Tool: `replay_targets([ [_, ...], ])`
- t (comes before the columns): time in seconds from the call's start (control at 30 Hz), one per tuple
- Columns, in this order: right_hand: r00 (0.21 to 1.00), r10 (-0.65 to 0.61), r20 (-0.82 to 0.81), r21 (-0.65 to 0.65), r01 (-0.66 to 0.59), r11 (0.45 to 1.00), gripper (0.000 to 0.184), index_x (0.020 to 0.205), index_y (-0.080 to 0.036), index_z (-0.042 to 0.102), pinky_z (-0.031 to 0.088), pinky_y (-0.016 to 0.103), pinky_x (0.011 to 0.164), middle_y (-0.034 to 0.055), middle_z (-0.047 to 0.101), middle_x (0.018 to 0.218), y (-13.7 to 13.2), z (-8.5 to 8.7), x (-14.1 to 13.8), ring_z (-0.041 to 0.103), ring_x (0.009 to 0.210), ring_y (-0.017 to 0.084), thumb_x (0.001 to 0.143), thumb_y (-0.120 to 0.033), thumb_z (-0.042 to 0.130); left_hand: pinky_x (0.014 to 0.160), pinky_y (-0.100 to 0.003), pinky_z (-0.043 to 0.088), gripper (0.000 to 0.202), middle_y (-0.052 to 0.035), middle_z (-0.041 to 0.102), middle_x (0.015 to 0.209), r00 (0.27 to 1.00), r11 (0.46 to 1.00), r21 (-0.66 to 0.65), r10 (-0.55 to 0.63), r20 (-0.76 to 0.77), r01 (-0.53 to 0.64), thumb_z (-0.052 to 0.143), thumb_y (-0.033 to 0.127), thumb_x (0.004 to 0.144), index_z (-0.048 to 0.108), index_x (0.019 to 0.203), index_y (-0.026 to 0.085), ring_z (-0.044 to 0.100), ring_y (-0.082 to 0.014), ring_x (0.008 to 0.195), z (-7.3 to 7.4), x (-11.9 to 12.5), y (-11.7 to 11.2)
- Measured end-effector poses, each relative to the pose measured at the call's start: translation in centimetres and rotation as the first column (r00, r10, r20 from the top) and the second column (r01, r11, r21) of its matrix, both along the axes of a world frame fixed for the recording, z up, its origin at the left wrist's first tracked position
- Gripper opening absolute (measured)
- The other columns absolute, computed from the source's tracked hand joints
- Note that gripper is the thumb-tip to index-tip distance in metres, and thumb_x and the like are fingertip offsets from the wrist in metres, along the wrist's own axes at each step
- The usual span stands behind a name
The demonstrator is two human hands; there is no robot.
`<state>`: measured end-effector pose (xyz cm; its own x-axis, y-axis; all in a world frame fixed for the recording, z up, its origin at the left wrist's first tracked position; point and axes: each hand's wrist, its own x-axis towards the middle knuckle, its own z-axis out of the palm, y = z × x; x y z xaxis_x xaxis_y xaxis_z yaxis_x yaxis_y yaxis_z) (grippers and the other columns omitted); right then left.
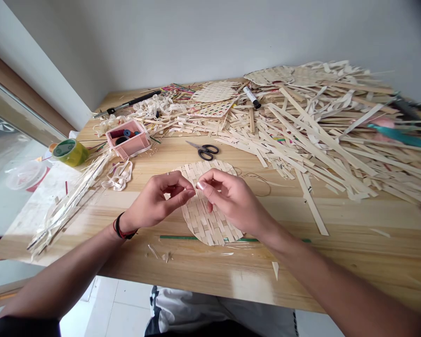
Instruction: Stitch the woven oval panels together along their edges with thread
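A round woven mat of pale strips (203,220) lies flat on the wooden table (337,262) in front of me. Above it my left hand (157,199) and my right hand (228,194) meet, each with thumb and forefinger pinched. The fingertips almost touch over the mat's middle. Something very thin, maybe a needle or thread, seems to be between them, but it is too small to name. A thin thread loop (259,185) trails to the right of the mat. A long green strip (182,238) lies under the mat's near edge.
Black scissors (205,150) lie just beyond the mat. A pink box of thread spools (128,138) and a yellow-green tape roll (70,152) stand at left. A big heap of loose strips (319,126) covers the right and back. A marker (251,97) lies at the back.
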<state>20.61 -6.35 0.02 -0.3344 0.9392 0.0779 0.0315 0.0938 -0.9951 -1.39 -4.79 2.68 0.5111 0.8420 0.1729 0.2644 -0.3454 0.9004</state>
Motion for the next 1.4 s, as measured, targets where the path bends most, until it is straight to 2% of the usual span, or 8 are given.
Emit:
replay_targets([
  [0.17,0.999,0.04,0.0,0.065,-0.04,0.997,0.022,0.116,-0.022,0.069,0.06,0.037,0.087,0.0071,0.074,0.112,-0.1,0.3,-0.1,0.073,0.1,0.022,0.106,-0.042,0.066,0.063,-0.027,0.045,0.024,-0.0038,0.067,0.079,0.999,1.0,-0.011,0.024,0.045,-0.024,0.076,0.037,0.101,0.078,0.089,0.016,0.056,-0.0132,0.069,0.2,0.1,0.0],
  [0.23,0.995,0.101,0.021,0.113,-0.103,0.988,0.029,0.129,-0.023,0.068,0.056,0.044,0.107,0.0105,0.073,0.132,-0.1,0.5,-0.2,0.07,0.124,0.026,0.106,-0.04,0.067,0.066,-0.028,0.047,0.023,-0.0041,0.068,0.08,0.995,0.999,-0.039,0.029,0.096,-0.025,0.078,0.037,0.1,0.078,0.089,0.016,0.058,-0.0135,0.071,0.2,0.0,0.0],
  [0.33,0.976,0.219,0.007,0.106,-0.219,0.97,0.041,0.139,-0.024,0.064,0.051,0.047,0.116,0.0101,0.074,0.134,-0.2,0.7,-0.3,0.069,0.129,0.026,0.102,-0.039,0.073,0.064,-0.026,0.046,0.021,-0.0027,0.068,0.078,0.983,0.997,-0.076,0.03,0.18,-0.017,0.08,0.035,0.1,0.079,0.091,0.017,0.057,-0.0121,0.068,0.2,-0.4,0.1],
  [0.57,0.95,0.295,-0.103,-0.106,-0.306,0.946,0.034,0.097,-0.017,0.075,0.055,0.033,0.084,0.004,0.072,0.088,0.3,0.9,0.0,0.068,0.084,0.017,0.097,-0.051,0.079,0.049,-0.021,0.033,0.021,0.0024,0.056,0.065,0.879,0.974,-0.202,0.184,0.439,-0.103,0.088,0.035,0.092,0.078,0.085,0.018,0.043,-0.0073,0.054,0.5,-1.8,1.4],
  [0.77,0.973,0.164,-0.16,-0.012,-0.168,0.986,0.046,0.095,-0.016,0.08,0.044,0.03,0.066,0.0006,0.063,0.071,2.3,1.9,2.0,0.055,0.066,0.013,0.093,-0.062,0.08,0.048,-0.02,0.033,0.029,0.0055,0.048,0.058,0.726,0.943,-0.171,0.33,0.603,-0.287,0.1,0.035,0.078,0.076,0.08,0.017,0.042,-0.0064,0.05,3.5,-3.8,3.4],
  [1.0,0.992,-0.024,-0.124,0.103,0.037,0.994,0.047,0.097,-0.016,0.082,0.037,0.029,0.06,-0.003,0.052,0.065,3.3,4.5,5.2,0.046,0.06,0.012,0.092,-0.063,0.081,0.05,-0.021,0.036,0.026,0.0042,0.056,0.068,0.624,0.907,-0.026,0.309,0.718,-0.419,0.096,0.022,0.082,0.072,0.081,0.013,0.045,-0.0046,0.053,7.7,-7.8,3.9],
  [1.17,0.993,-0.108,-0.045,0.113,0.112,0.987,0.057,0.094,-0.017,0.08,0.038,0.03,0.061,-0.0026,0.052,0.066,2.3,6.0,8.0,0.045,0.06,0.012,0.083,-0.073,0.086,0.048,-0.022,0.032,0.021,0.0052,0.056,0.066,0.521,0.824,0.007,0.351,0.778,-0.567,0.077,0.004,0.094,0.064,0.08,0.013,0.043,-0.0046,0.052,10.1,-11.3,2.4],
  [1.4,0.983,-0.149,0.106,0.113,0.137,0.984,0.068,0.092,-0.017,0.08,0.037,0.03,0.061,0.0003,0.055,0.067,0.5,6.8,11.3,0.045,0.062,0.013,0.075,-0.082,0.086,0.042,-0.02,0.026,0.029,0.0078,0.048,0.057,0.343,0.634,-0.052,0.483,0.806,-0.771,0.063,-0.008,0.089,0.055,0.072,0.014,0.037,-0.0039,0.044,11.9,-17.1,-0.6],
])
